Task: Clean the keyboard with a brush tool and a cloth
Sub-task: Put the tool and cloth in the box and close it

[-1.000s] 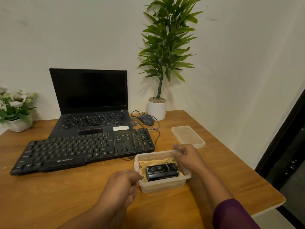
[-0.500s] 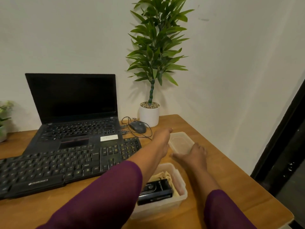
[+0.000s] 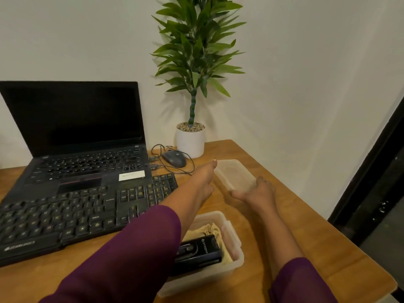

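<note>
The black keyboard lies on the wooden desk in front of the laptop. A clear plastic box stands near me, partly hidden by my left sleeve. Inside it lie a black brush tool and a folded yellow cloth. The box's clear lid rests on the desk farther back. My left hand lies stretched along the lid's left edge. My right hand has its fingers curled over the lid's near right corner. The lid sits between the two hands.
An open laptop with a dark screen stands behind the keyboard. A wired mouse and a potted plant sit at the back. The desk's right edge runs close to a dark doorway.
Both hands left the box and reached forward to the lid. The view has turned right and leaned closer to the desk.
</note>
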